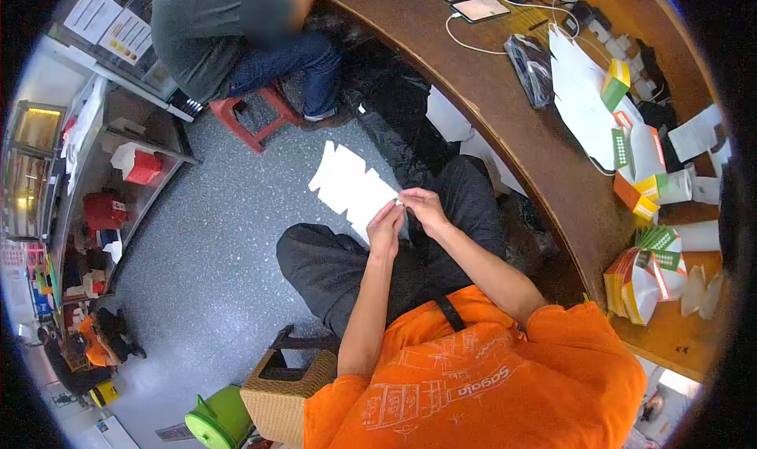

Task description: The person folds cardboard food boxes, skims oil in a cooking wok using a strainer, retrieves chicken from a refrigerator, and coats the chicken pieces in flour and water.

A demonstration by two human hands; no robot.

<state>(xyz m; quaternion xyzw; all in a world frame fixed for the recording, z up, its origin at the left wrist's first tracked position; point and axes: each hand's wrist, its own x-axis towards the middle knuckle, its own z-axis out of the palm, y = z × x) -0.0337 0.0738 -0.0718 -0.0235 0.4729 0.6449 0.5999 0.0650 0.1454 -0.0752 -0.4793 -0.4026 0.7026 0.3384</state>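
White card, edge in left grip

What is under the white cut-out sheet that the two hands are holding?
Around its edges, speckled grey floor and dark trousers show; what lies directly beneath the white sheet is covered.

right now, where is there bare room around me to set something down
On the brown counter, a strip between its front edge and the white sheet. On the grey floor, a broad patch between the red stool, your left knee and the green container. Crowded: the counter's far side, with phones, a dark packet and coloured cartons.
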